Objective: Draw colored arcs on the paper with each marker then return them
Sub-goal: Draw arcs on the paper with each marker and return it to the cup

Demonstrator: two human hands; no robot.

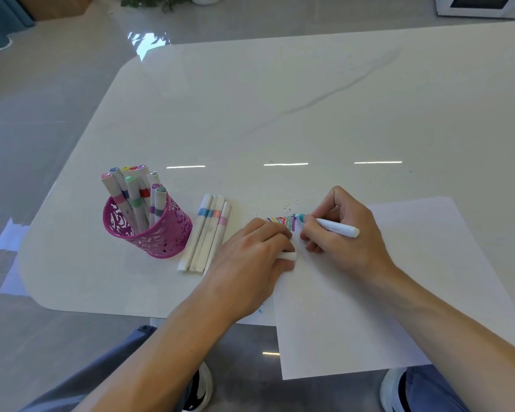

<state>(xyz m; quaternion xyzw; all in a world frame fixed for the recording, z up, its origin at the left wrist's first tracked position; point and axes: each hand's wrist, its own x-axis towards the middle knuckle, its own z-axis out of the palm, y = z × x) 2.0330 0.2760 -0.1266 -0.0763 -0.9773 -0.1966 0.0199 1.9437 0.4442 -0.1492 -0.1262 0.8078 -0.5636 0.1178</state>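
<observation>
The right hand (342, 233) pinches the marker (336, 226), tip beside the arcs (280, 220) at the far-left corner of the paper (399, 292), while the left hand (250, 263), curled round a cap (289, 256), should press it still for a clean curve.

Magenta lattice-patterned cup (173, 230), white paper (399, 292)

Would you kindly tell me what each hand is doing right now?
Left hand: grips a small white marker cap.
Right hand: grips a teal-tipped white marker.
</observation>
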